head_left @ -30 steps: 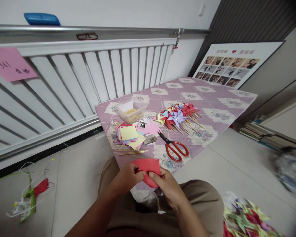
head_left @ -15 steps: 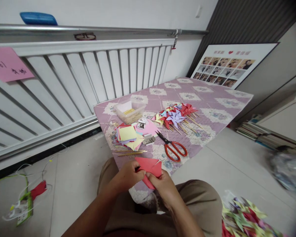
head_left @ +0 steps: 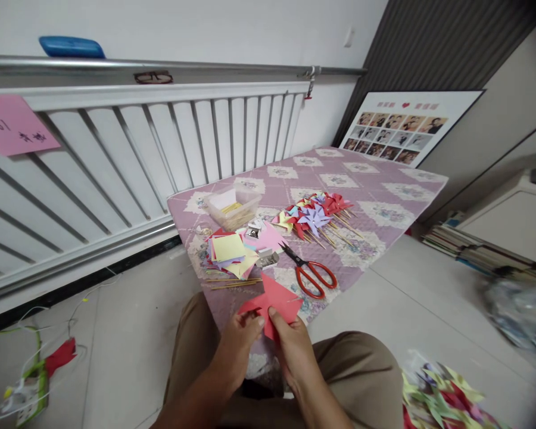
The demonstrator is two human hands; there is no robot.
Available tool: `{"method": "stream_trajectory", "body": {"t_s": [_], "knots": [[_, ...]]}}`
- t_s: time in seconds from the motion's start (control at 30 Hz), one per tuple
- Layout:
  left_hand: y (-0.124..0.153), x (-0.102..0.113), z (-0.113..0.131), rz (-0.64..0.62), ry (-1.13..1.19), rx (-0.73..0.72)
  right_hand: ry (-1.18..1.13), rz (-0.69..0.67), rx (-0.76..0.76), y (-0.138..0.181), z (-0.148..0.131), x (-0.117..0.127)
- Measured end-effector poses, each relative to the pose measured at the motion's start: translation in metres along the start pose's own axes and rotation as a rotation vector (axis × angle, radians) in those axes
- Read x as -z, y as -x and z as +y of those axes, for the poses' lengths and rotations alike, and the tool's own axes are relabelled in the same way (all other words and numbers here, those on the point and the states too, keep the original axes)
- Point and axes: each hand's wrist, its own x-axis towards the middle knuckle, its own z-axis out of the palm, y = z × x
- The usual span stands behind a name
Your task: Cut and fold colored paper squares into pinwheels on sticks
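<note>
A red sheet of paper [head_left: 280,297], cut in from its corners, is held between my two hands over the near corner of the table. My right hand [head_left: 291,339] grips it with the thumb pressed on its middle. On the left side, my left hand [head_left: 245,335] pinches a flap of the same paper. Just beyond lie scissors [head_left: 310,271] with red handles, blades pointing away. To their left is a stack of coloured paper squares [head_left: 230,249], with thin wooden sticks [head_left: 232,282] in front. Finished paper pinwheels [head_left: 315,217] on sticks lie farther back.
A clear plastic box [head_left: 233,205] of sticks stands near the radiator [head_left: 223,140]. Small metal-looking items [head_left: 267,258] lie by the paper stack. On the floor are more pinwheels [head_left: 446,393] at the right and a power strip [head_left: 32,387] with cables at the left.
The red paper has opened out, one point now standing up and away from me. My left hand has shifted down and holds a flap at the left. The view has tilted slightly.
</note>
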Motion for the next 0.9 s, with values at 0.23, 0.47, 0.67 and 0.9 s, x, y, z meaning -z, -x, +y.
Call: {"method": "stream_trajectory", "body": {"t_s": [0.23, 0.47, 0.67, 0.9], "knots": [[-0.005, -0.017, 0.011, 0.116, 0.064, -0.029, -0.036, 0.016, 0.009, 0.004, 0.005, -0.004], [-0.009, -0.016, 0.003, 0.123, 0.121, -0.039, -0.096, 0.011, 0.003, 0.007, 0.005, -0.008], [-0.011, -0.014, 0.004, 0.109, 0.116, -0.051, -0.112, -0.042, 0.011, 0.006, 0.009, -0.007], [-0.01, -0.013, 0.013, 0.12, 0.143, -0.013, -0.087, -0.085, 0.0, 0.007, 0.007, -0.007]]}}
